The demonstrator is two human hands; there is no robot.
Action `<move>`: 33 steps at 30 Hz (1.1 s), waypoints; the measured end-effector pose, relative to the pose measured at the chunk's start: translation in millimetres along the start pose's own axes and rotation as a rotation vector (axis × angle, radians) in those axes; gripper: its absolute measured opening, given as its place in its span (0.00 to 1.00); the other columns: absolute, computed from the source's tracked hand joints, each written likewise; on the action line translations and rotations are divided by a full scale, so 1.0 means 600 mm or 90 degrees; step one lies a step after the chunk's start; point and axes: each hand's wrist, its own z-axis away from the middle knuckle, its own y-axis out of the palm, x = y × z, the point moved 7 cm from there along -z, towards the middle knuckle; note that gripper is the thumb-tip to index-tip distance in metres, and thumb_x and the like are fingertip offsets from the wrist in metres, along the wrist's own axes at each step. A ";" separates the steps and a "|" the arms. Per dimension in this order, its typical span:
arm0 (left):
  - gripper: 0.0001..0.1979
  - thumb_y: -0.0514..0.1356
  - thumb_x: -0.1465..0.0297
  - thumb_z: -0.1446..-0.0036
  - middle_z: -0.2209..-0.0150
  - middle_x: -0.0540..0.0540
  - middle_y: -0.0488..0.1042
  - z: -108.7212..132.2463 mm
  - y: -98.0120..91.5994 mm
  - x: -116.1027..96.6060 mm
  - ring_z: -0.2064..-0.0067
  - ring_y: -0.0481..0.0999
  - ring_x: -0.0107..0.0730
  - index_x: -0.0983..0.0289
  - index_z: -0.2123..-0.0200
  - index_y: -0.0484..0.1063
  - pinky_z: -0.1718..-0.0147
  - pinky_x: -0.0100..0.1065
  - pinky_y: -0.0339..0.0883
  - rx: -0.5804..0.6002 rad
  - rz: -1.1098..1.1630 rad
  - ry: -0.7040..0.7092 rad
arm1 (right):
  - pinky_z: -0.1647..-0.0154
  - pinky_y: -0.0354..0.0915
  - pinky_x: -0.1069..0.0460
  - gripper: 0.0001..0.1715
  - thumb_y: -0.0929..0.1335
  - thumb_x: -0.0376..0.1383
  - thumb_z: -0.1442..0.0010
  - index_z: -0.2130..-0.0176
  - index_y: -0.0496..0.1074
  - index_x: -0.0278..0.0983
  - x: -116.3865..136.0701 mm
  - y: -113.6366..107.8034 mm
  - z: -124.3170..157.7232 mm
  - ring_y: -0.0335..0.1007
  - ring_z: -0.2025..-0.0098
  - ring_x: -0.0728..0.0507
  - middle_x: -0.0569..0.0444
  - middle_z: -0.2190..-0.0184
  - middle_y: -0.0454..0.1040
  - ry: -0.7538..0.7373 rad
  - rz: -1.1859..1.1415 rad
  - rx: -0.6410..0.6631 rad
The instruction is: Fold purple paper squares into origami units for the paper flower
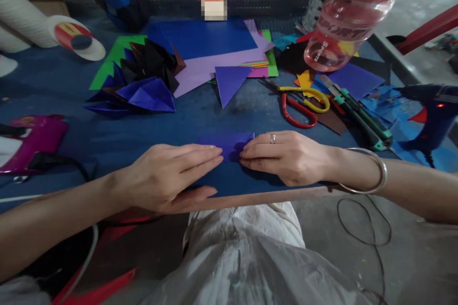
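A small folded piece of purple-blue paper (232,145) lies flat on the table near its front edge. My left hand (179,169) rests on the paper's left side, fingers stretched out together and the thumb apart below. On the right end of the paper press the outstretched fingers of my right hand (282,157), which wears a ring; its thumb is hidden. The fingertips of both hands are a short gap apart. Beyond them lies a purple paper triangle (232,82). Folded black and blue paper pieces (148,94) are stacked at the left.
Scissors (298,100), a green box cutter (365,119) and a glue gun (434,114) lie to the right. A pink bottle (345,28) stands behind them. Coloured sheets (203,40) are at the back. A magenta device (34,143) with cables sits left, near paper tubes (77,38).
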 end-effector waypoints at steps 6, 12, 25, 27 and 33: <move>0.23 0.54 0.60 0.24 0.55 0.61 0.83 -0.024 0.009 -0.007 0.55 0.83 0.44 0.68 0.38 0.75 0.64 0.39 0.80 0.091 -0.049 0.011 | 0.45 0.80 0.46 0.21 0.59 0.24 0.28 0.50 0.80 0.29 -0.002 0.001 0.004 0.80 0.46 0.41 0.43 0.52 0.84 0.031 -0.035 -0.011; 0.22 0.53 0.59 0.22 0.55 0.58 0.84 -0.028 0.009 -0.010 0.54 0.83 0.42 0.67 0.40 0.76 0.63 0.39 0.81 0.078 -0.065 0.043 | 0.43 0.79 0.46 0.20 0.60 0.24 0.27 0.49 0.79 0.27 -0.003 0.003 0.005 0.80 0.45 0.40 0.41 0.51 0.83 0.032 -0.043 0.001; 0.18 0.59 0.64 0.25 0.52 0.58 0.85 -0.003 -0.004 -0.011 0.46 0.83 0.41 0.67 0.39 0.74 0.48 0.36 0.83 0.073 -0.004 0.037 | 0.45 0.80 0.45 0.21 0.60 0.22 0.30 0.49 0.79 0.24 -0.002 0.000 0.001 0.82 0.47 0.38 0.40 0.51 0.84 0.030 -0.052 -0.005; 0.20 0.61 0.64 0.27 0.51 0.58 0.85 0.003 -0.004 -0.008 0.45 0.83 0.41 0.65 0.36 0.73 0.47 0.36 0.83 0.078 0.013 0.025 | 0.44 0.80 0.45 0.20 0.60 0.23 0.30 0.49 0.79 0.26 -0.002 0.000 0.003 0.81 0.46 0.39 0.40 0.50 0.84 0.036 -0.052 -0.003; 0.19 0.56 0.65 0.23 0.52 0.58 0.85 0.021 -0.011 0.001 0.45 0.84 0.40 0.66 0.36 0.71 0.49 0.35 0.83 0.075 0.024 0.010 | 0.40 0.79 0.45 0.20 0.61 0.23 0.29 0.47 0.77 0.28 -0.003 0.004 0.008 0.80 0.42 0.40 0.40 0.48 0.83 0.041 -0.067 0.004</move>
